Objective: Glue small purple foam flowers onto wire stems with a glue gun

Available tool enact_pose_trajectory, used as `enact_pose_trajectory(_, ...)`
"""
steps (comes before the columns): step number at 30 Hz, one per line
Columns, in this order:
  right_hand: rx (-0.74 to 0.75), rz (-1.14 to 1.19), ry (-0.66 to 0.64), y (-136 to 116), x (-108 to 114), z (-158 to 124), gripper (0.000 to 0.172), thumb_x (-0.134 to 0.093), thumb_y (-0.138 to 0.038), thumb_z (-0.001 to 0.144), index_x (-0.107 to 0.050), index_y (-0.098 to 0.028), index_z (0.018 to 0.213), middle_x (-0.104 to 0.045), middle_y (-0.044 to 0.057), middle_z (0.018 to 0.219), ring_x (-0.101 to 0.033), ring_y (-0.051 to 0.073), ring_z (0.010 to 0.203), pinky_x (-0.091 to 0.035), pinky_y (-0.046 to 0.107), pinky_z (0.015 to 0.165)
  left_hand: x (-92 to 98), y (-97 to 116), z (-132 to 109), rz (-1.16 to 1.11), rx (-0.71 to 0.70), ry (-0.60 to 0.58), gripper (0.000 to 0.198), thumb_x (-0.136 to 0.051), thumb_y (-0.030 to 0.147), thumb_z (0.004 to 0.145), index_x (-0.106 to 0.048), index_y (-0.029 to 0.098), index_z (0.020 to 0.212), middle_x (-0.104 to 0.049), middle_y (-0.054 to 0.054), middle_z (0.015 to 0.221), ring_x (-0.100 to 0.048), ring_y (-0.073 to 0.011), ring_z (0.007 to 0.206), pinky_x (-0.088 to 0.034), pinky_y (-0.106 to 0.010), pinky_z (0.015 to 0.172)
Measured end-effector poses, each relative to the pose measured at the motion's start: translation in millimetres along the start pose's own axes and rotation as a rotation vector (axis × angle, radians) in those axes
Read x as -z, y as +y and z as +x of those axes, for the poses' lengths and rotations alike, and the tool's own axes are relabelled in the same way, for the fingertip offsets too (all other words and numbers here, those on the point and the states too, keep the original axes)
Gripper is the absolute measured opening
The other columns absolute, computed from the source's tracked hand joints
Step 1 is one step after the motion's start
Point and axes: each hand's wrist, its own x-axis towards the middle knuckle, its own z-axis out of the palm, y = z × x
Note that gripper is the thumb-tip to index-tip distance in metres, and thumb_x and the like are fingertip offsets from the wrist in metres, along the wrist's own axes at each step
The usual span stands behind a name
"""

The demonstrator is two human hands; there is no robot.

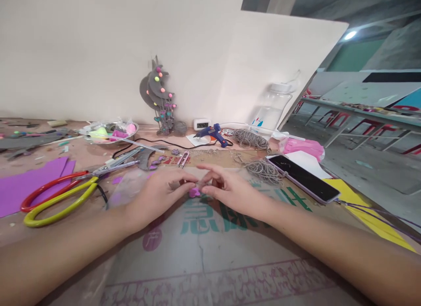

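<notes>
My left hand and my right hand meet over a translucent printed sheet, fingertips nearly touching. Each has thumb and forefinger brought together in a pinch. What lies between the fingertips is too small to make out. A small purple cut-out shows just beneath and between them, close to the right thumb; I cannot tell whether it is held or lying on the sheet. A thin grey line, perhaps a thread, runs down the sheet below the hands. Beyond the fingers lies a pink snipper.
Red-and-yellow-handled scissors and purple sheets lie left. Behind are a blue glue gun, a decorated grey moon hanging and a small clock. Grey cord, a phone and a clear bottle are right.
</notes>
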Motion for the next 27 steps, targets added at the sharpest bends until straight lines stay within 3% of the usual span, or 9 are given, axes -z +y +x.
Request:
enact_pose_trajectory(2,-0.043,-0.008,-0.008,5.4,-0.3,1.0,0.017,-0.053,-0.028,0.081,-0.064,-0.02,0.092,-0.06,0.0,0.068,-0.048,0.01,0.054,-0.04,0.022,0.05,0.7,-1.9,0.3,-0.001,0.015,0.022,0.02,-0.049,0.032,0.084,-0.066,0.022,0.09,-0.068,-0.001,0.092,-0.059,-0.016,0.087,-0.043,-0.028,0.082)
enact_pose_trajectory(4,-0.092,-0.015,0.02,8.0,1.5,0.3,0.02,-0.05,-0.031,0.083,-0.064,-0.019,0.076,-0.053,-0.002,0.057,-0.043,0.009,0.048,-0.035,0.021,0.045,0.9,-3.7,0.5,-0.009,0.033,0.025,0.02,-0.049,0.031,0.084,-0.065,0.021,0.09,-0.068,-0.001,0.092,-0.059,-0.0164,0.088,-0.044,-0.028,0.082)
enact_pose_trajectory(7,-0.124,0.013,0.079,9.2,3.3,-1.6,0.022,-0.05,-0.034,0.083,-0.064,-0.019,0.078,-0.047,-0.003,0.055,-0.037,0.008,0.046,-0.03,0.021,0.042,0.1,-5.8,0.2,-0.026,0.073,0.037,0.022,-0.048,0.032,0.084,-0.062,0.021,0.097,-0.067,-0.002,0.094,-0.059,-0.0168,0.089,-0.044,-0.029,0.082)
enact_pose_trajectory(15,-0.128,0.037,0.116,12.0,4.5,0.6,0.025,-0.049,-0.037,0.083,-0.065,-0.017,0.082,-0.052,-0.001,0.062,-0.04,0.009,0.053,-0.032,0.022,0.049,-2.8,-9.1,1.0,-0.055,0.061,0.061,0.03,-0.041,0.018,0.085,-0.055,0.02,0.111,-0.063,-0.002,0.1,-0.056,-0.015,0.094,-0.044,-0.029,0.085)
enact_pose_trajectory(19,-0.149,0.012,0.09,10.0,5.4,0.4,0.025,-0.049,-0.036,0.083,-0.065,-0.016,0.083,-0.046,-0.003,0.055,-0.037,0.008,0.049,-0.03,0.021,0.048,-4.2,-10.3,0.8,0.001,-0.004,0.086,0.027,-0.047,0.028,0.085,-0.057,0.021,0.11,-0.061,-0.003,0.105,-0.054,-0.0165,0.098,-0.041,-0.031,0.089)
enact_pose_trajectory(23,-0.121,-0.022,0.093,9.1,4.6,0.4,0.023,-0.049,-0.034,0.084,-0.065,-0.017,0.081,-0.053,-0.002,0.06,-0.044,0.009,0.053,-0.034,0.022,0.052,-4.5,-11.9,0.5,0.05,-0.087,0.048,0.029,-0.042,0.033,0.089,-0.059,0.024,0.111,-0.057,-0.004,0.112,-0.048,-0.0178,0.109,-0.035,-0.034,0.097)
enact_pose_trajectory(27,-0.055,-0.073,0.1,7.6,2.3,1.9,0.02,-0.049,-0.029,0.084,-0.066,-0.019,0.079,-0.062,0.0,0.071,-0.054,0.011,0.065,-0.04,0.023,0.06,-4.6,-12.7,2.2,0.071,-0.136,0.009,0.025,-0.046,0.035,0.087,-0.063,0.024,0.102,-0.059,-0.003,0.106,-0.051,-0.0177,0.102,-0.037,-0.034,0.092)
